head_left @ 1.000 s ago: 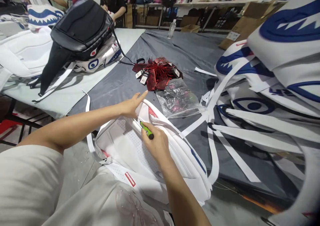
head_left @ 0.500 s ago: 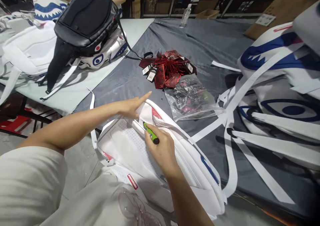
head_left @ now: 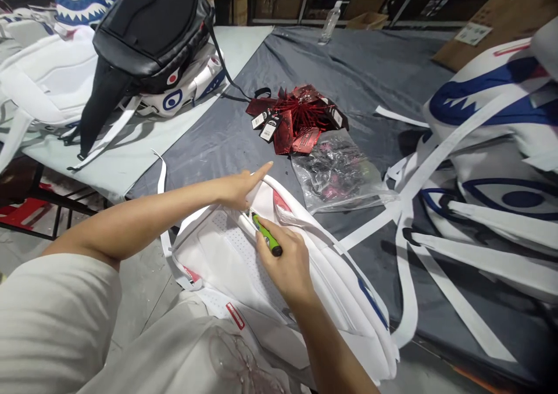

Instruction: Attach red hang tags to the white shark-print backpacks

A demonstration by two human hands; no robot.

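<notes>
A white backpack [head_left: 300, 283] with red and dark blue trim lies tilted against my body at the table's edge. My left hand [head_left: 244, 188] grips its upper edge, index finger stretched out past the fabric and the other fingers curled on the seam. In my right hand [head_left: 285, 260] is a small tool with a green handle [head_left: 267, 235] and a black butt end. Its thin tip points at the seam just beside my left fingers; whether it touches the fabric I cannot tell. A small red label [head_left: 235, 315] shows low on the bag.
Red hang tags [head_left: 296, 121] lie bunched on the grey-covered table [head_left: 370, 68], beside a clear plastic bag [head_left: 337, 173]. White backpacks with straps [head_left: 492, 167] are piled at right. A black backpack [head_left: 150, 28] rests on white ones at left. A bottle [head_left: 330, 23] stands behind.
The view has shifted slightly, so most things appear a little to the right. Both hands keep their hold, and the tool stays at the seam by my left fingers.
</notes>
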